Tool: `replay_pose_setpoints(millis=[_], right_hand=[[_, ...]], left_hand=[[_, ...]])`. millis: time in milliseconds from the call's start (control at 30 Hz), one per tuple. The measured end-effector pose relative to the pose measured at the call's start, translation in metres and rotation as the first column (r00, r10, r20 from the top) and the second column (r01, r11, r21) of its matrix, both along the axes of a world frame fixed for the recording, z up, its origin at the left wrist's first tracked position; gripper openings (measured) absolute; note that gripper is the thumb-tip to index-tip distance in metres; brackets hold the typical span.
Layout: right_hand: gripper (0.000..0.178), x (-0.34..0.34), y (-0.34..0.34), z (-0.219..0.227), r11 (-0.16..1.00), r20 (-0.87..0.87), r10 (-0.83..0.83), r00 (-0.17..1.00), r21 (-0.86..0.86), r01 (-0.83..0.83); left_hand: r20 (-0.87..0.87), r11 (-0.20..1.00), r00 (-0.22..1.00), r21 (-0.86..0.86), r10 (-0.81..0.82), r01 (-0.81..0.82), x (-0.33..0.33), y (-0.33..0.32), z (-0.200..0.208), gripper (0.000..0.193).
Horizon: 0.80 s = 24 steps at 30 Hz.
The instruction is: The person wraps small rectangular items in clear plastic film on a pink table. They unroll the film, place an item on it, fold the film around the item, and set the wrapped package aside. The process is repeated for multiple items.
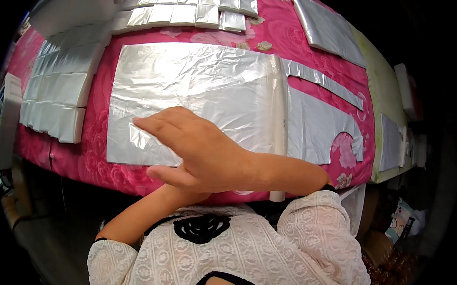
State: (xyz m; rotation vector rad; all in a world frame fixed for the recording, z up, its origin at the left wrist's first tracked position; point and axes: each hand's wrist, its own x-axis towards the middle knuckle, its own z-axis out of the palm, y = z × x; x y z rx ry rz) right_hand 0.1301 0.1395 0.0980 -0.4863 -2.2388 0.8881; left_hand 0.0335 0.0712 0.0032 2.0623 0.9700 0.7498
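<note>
A flat white, silvery plastic bag (185,78) with cut-out handles lies spread in front of me, its handles pointing right. Across it, near the handles, rests a long pale rod (278,115). My right hand (203,146) reaches leftward over the bag's near part, fingers stretched out and thumb apart, holding nothing. Whether it touches the plastic I cannot tell. My left forearm passes beneath the right hand; of my left hand (203,197) only a sliver shows near the table's front edge, its fingers hidden.
Several folded bag stacks (58,89) stand in rows at the left, with more folded packets (182,14) along the back. A larger silvery pile (328,28) lies at the far right. A pink floral cloth (133,180) covers the table; a pale green surface (384,85) adjoins on the right.
</note>
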Motion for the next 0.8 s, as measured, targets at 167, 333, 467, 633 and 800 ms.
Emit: replay_pose_setpoints(millis=[167,333,467,633,800], right_hand=[[0.079,0.140,-0.068,-0.037,0.755,0.534,-0.630,0.564,0.252,0.605],[0.092,0.171,-0.113,-0.047,0.565,0.875,-0.373,0.308,-0.049,0.823],[0.087,0.179,-0.125,-0.063,0.552,0.771,-0.485,0.413,-0.096,0.828],[0.091,0.188,-0.120,-0.059,0.564,0.802,-0.397,0.446,-0.171,0.808],[0.086,0.217,-0.091,-0.066,0.773,0.641,-0.501,0.581,0.030,0.634]], left_hand=[[0.094,0.992,0.995,0.114,0.043,-0.053,0.053,0.044,-0.004,0.049],[-0.102,0.968,0.988,0.235,0.114,-0.088,0.101,0.063,-0.029,0.056],[-0.306,0.962,0.948,0.272,0.091,-0.005,0.117,0.059,-0.036,0.062],[-0.430,0.947,0.896,0.320,0.109,0.039,0.123,0.057,-0.042,0.069],[-0.494,0.937,0.859,0.346,0.135,0.053,0.125,0.056,-0.038,0.077]])
